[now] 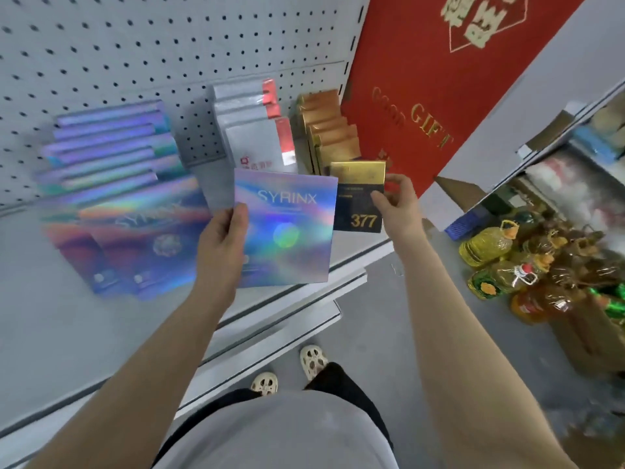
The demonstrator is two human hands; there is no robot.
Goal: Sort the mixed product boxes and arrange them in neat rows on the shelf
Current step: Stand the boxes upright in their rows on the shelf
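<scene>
Left hand (221, 242) grips the holographic SYRINX box (291, 228) by its left edge, above the shelf (50, 316); right hand (399, 201) pinches the black-and-gold 377 box (358, 201) just beside it, fingers curled.

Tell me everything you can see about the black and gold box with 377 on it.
The black and gold box is a small flat carton: a shiny gold band across its top, black below, with gold "377" near the bottom and fine gold print too small to read. It looks like glossy card. The right hand pinches its right edge, holding it upright above the shelf's front edge, facing the camera. Its left side is hidden behind the holographic SYRINX box held in the left hand.
</scene>
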